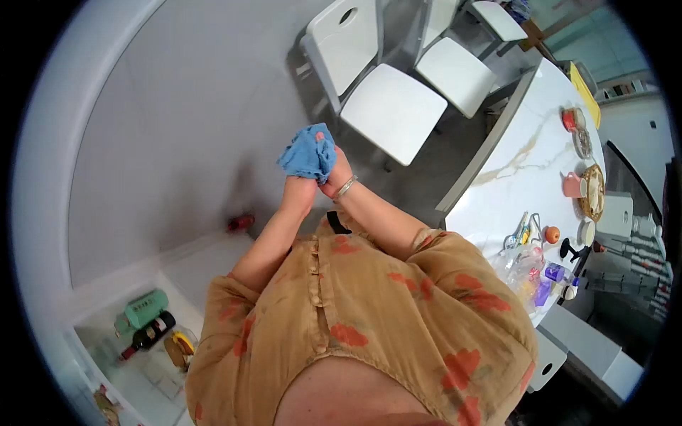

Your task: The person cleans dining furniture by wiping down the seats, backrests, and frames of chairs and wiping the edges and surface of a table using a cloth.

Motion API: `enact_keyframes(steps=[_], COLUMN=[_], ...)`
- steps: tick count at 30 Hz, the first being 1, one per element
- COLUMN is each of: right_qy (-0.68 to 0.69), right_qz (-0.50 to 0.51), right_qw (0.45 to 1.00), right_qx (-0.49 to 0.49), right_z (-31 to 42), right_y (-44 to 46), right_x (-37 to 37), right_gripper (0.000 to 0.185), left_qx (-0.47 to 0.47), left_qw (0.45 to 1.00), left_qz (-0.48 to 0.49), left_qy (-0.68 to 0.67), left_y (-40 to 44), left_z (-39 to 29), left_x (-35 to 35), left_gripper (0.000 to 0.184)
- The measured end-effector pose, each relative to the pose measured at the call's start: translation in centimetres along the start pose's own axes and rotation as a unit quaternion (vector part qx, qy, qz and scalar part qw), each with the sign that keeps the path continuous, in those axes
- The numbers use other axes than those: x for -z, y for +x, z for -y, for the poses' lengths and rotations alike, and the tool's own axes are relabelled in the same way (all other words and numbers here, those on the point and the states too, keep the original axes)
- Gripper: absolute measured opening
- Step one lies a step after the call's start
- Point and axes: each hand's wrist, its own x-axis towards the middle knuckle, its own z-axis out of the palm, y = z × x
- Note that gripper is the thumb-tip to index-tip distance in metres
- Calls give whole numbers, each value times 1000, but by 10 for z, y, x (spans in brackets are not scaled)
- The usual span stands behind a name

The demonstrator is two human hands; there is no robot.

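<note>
A crumpled blue cloth point(304, 155) is gathered between my two hands, held out in front of my body. My right hand point(339, 172), with a silver bangle at its wrist, grips the cloth from the right side, and a fingertip shows against the blue fabric. From below and to the left, my left hand point(301, 187) is closed on the same cloth; most of its fingers are hidden by the fabric. The two wrists are close together.
White chairs point(394, 110) stand ahead by a marble-patterned table point(497, 167). On it are a pink mug point(572, 185), a round reddish fruit point(552, 234) and a clear plastic bag point(522, 270). At lower left, a dark bottle point(150, 331) lies beside a green container point(146, 308).
</note>
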Motion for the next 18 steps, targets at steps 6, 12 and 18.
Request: enact_keyframes(steps=[6,12,18], right_qy=[66,126,122], right_qz=[101,88,-94], right_qw=[990,965,949], right_qx=[72,213,276], right_z=[73,161,153], right_y=[31,-8,-89], right_x=[42,94,118], right_gripper=[51,55,60], left_qx=[-217,-166,-229], left_qw=[810,732,370], left_qz=[263,404,436], left_qy=[477,522,788], left_y=[53,107,239], left_z=[-13,-8,36], left_x=[-33,-45,-17], left_gripper=[43,31,28])
